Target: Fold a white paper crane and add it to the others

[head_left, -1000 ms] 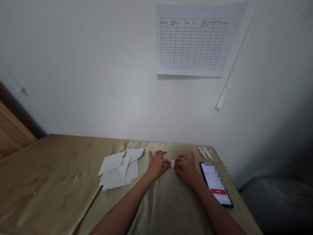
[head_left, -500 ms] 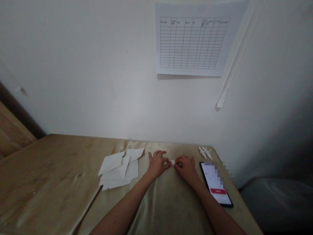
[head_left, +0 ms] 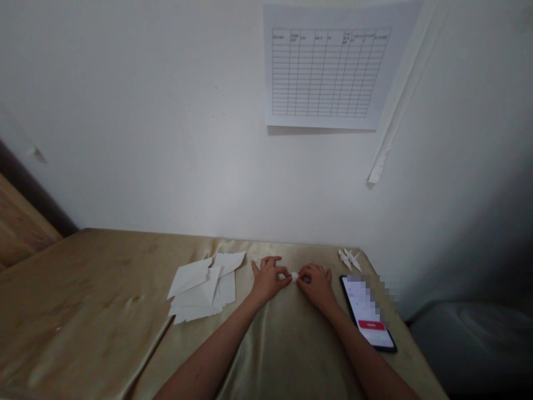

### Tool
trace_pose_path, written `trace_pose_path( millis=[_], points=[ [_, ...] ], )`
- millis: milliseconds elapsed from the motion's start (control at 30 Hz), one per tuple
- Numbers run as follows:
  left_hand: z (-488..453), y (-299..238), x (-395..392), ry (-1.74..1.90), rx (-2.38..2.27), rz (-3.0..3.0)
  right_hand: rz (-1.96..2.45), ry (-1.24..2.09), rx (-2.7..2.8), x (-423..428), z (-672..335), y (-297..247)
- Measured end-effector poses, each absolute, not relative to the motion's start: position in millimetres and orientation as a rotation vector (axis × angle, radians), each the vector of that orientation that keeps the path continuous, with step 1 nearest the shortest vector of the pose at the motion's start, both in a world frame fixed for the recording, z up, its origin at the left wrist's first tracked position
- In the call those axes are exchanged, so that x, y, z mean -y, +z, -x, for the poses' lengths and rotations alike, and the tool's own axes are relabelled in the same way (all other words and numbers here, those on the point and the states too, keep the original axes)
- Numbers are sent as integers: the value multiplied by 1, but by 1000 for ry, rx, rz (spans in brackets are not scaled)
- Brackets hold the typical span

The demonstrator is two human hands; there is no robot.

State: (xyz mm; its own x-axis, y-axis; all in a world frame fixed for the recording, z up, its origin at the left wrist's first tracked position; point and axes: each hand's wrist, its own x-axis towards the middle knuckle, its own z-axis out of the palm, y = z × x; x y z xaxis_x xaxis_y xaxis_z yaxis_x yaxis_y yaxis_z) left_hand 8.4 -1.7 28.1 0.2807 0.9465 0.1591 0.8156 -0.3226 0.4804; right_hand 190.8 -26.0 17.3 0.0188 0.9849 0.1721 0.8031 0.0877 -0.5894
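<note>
A small piece of folded white paper (head_left: pixel 294 276) lies between my two hands over the cloth-covered table; its exact shape is too small to make out. My left hand (head_left: pixel 268 279) pinches its left side between thumb and index finger, the other fingers raised and spread. From the right, my right hand (head_left: pixel 318 284) grips the opposite side, with its fingers curled and partly hiding the paper. Left of my hands lies a loose pile of white paper sheets (head_left: pixel 204 291). At the far right corner sit small folded paper cranes (head_left: pixel 350 259).
A phone (head_left: pixel 366 314) with a lit screen, partly pixelated, lies right of my right forearm. Gold-brown satiny cloth (head_left: pixel 104 300) covers the table, which meets a white wall (head_left: pixel 145 139). A printed grid sheet (head_left: pixel 328 72) hangs there. Wood (head_left: pixel 20 222) shows at far left.
Hardly anything differs. Both hands keep their pinch on the small paper, with only a slight shift of the fingers.
</note>
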Motion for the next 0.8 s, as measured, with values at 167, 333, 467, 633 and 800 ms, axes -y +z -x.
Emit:
trace_pose_path(
  millis=[167,333,467,633,800],
  points=[
    [-10,28,2,608,-1620,-2246,1787,443,1816,24,-192,15],
    [-11,28,3,626,-1621,-2264,1805,432,1817,23,-192,12],
    [-12,26,5,646,-1614,-2295,1836,412,1806,23,-189,12],
    [-13,23,4,645,-1627,-2304,1875,398,1815,24,-187,15],
    [-14,25,4,617,-1627,-2308,1898,408,1815,24,-185,18]
  ],
)
